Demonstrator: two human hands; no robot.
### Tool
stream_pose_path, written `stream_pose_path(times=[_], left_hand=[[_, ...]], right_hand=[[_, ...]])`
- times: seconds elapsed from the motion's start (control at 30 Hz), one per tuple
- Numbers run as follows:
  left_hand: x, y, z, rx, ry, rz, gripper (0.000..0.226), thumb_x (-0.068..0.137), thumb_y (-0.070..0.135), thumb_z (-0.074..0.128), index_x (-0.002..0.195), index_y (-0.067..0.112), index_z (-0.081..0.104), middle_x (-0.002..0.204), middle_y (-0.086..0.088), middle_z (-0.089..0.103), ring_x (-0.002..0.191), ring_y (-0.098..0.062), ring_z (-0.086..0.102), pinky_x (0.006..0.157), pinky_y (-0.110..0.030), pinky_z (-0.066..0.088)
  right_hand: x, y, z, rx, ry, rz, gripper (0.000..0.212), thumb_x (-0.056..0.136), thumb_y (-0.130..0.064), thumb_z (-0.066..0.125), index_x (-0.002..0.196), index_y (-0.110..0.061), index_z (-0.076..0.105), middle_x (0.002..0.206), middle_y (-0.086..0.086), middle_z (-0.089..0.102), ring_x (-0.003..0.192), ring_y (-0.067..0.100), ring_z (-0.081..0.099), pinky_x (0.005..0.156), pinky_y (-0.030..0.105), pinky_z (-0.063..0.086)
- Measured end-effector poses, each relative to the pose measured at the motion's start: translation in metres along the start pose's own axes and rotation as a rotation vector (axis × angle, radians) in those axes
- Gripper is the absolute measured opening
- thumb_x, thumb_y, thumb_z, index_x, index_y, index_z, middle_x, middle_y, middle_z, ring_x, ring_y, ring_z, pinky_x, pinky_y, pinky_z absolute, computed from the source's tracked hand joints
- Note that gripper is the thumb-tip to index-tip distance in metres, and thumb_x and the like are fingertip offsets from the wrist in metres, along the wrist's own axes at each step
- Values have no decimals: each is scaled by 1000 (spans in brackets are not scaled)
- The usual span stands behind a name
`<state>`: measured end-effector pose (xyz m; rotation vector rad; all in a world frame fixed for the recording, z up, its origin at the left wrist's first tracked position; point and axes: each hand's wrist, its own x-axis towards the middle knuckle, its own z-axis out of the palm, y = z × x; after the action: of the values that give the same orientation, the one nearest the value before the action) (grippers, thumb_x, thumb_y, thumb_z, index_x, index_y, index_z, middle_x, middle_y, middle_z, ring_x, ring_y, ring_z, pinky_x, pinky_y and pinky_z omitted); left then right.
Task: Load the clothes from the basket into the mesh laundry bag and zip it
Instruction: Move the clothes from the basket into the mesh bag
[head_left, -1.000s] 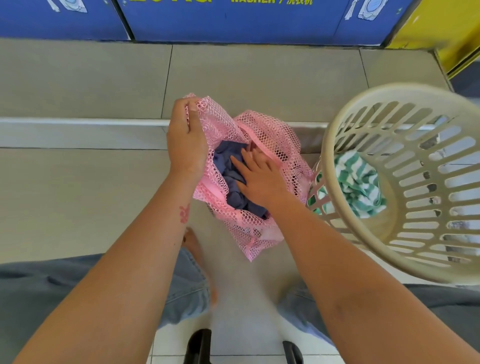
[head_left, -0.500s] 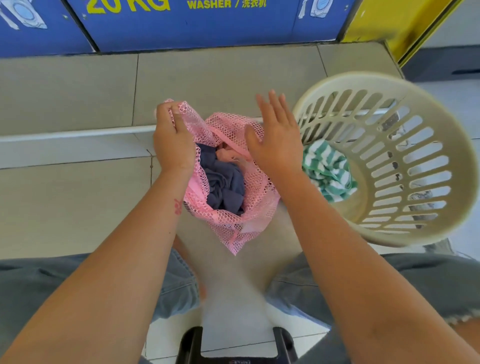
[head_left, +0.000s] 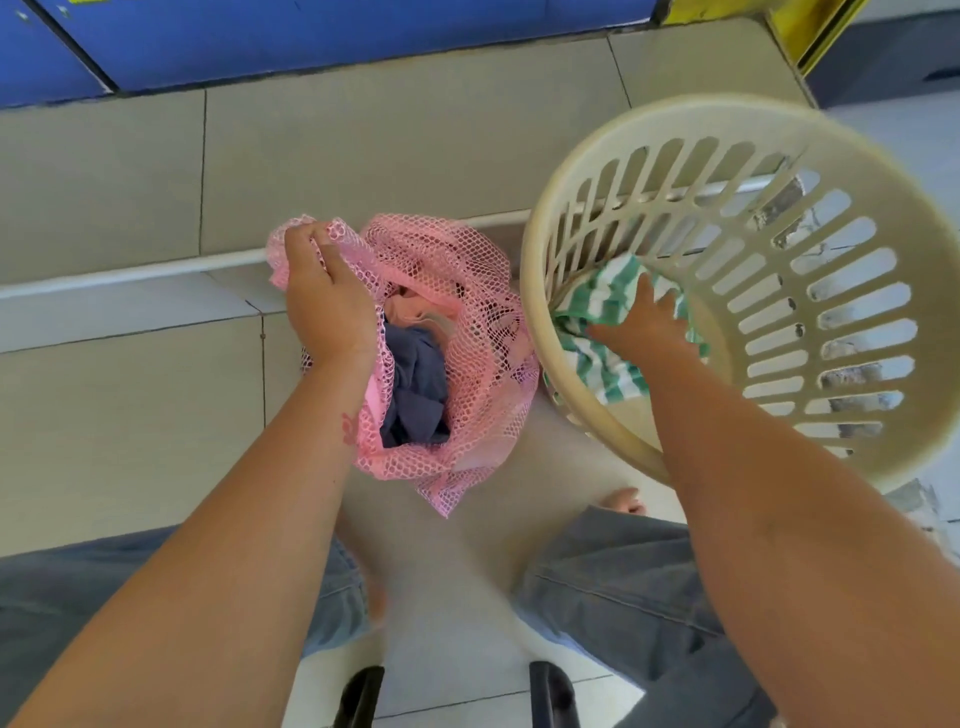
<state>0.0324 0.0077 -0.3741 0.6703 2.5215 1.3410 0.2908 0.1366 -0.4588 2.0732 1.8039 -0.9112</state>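
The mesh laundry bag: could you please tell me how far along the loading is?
Done: a dark blue garment and a pink piece lie inside the mesh bag. In hand: the left hand grips the bag's rim, holding it open, while the right hand, fingers spread, touches the green-striped cloth in the basket. Left: move that cloth, the only item visible there, into the bag, then zip it.

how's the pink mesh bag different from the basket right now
The mesh bag is soft, crumpled pink netting; the basket is rigid cream plastic with slots. The bag holds a dark blue garment; the basket holds a green-and-white striped cloth. The left hand grips the bag's edge; the right hand touches the cloth in the basket. Both are open on top.
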Motion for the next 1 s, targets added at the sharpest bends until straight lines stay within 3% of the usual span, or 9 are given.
stream_pose_path(times=[0.1, 0.2, 0.37, 0.53, 0.63, 0.77, 0.9, 1.0], left_hand=[[3, -5, 19, -1, 26, -12, 32, 108, 20, 32, 125, 6, 55, 93, 16, 54, 67, 4, 49, 59, -11, 33], [2, -11, 35, 4, 19, -28, 30, 108, 18, 33, 124, 4, 54, 83, 18, 51, 58, 24, 48, 55, -1, 37], [2, -25, 57, -4, 44, -17, 29, 107, 14, 35, 120, -1, 56, 68, 19, 43, 54, 18, 48, 53, -7, 35], [6, -33, 68, -3, 64, 0, 30, 107, 13, 35, 117, -5, 56, 69, 20, 43, 56, 19, 47, 55, -5, 35], [10, -33, 72, -9, 53, -7, 31, 107, 14, 34, 118, -6, 55, 73, 21, 44, 58, 20, 47, 59, -4, 36], [12, -28, 70, -16, 60, 7, 30, 108, 14, 34, 119, -5, 55, 71, 20, 42, 57, 22, 46, 59, -3, 36], [7, -21, 55, -18, 47, 6, 30, 108, 18, 34, 120, 1, 55, 67, 16, 43, 53, 18, 46, 56, -5, 36], [2, -9, 40, -47, 30, -7, 30, 108, 21, 33, 121, 6, 56, 66, 15, 44, 47, 11, 44, 53, -8, 35]], right_hand=[[25, 6, 14, -60, -61, -14, 120, 72, -70, 66, 150, -36, -18, 162, 11, -15, 146, 46, -2, 111, 69, 16], [44, 8, 21, -93, -93, -54, 128, 66, -72, 70, 148, -40, -22, 160, 9, -22, 146, 46, -9, 107, 75, 13], [65, 6, 34, -128, -107, -72, 136, 59, -74, 73, 142, -47, -31, 157, 1, -33, 147, 41, -14, 100, 81, 11], [82, 9, 60, -161, -155, -27, 135, 64, -67, 76, 141, -45, -33, 154, 2, -37, 146, 43, -16, 96, 83, 17], [87, 5, 56, -145, -133, -24, 120, 73, -54, 76, 149, -43, -16, 159, 6, -25, 146, 44, -9, 103, 74, 26], [93, 7, 51, -46, 18, -29, 81, 89, -9, 57, 150, -40, 15, 157, 17, 5, 142, 46, 14, 102, 58, 39], [85, 10, 36, -4, 111, -47, 63, 89, -11, 49, 147, -30, 31, 136, 24, 40, 124, 46, 44, 99, 47, 43], [67, 1, -1, 131, 198, -88, 60, 86, -9, 50, 144, -19, 38, 126, 21, 54, 116, 42, 53, 97, 45, 45]])
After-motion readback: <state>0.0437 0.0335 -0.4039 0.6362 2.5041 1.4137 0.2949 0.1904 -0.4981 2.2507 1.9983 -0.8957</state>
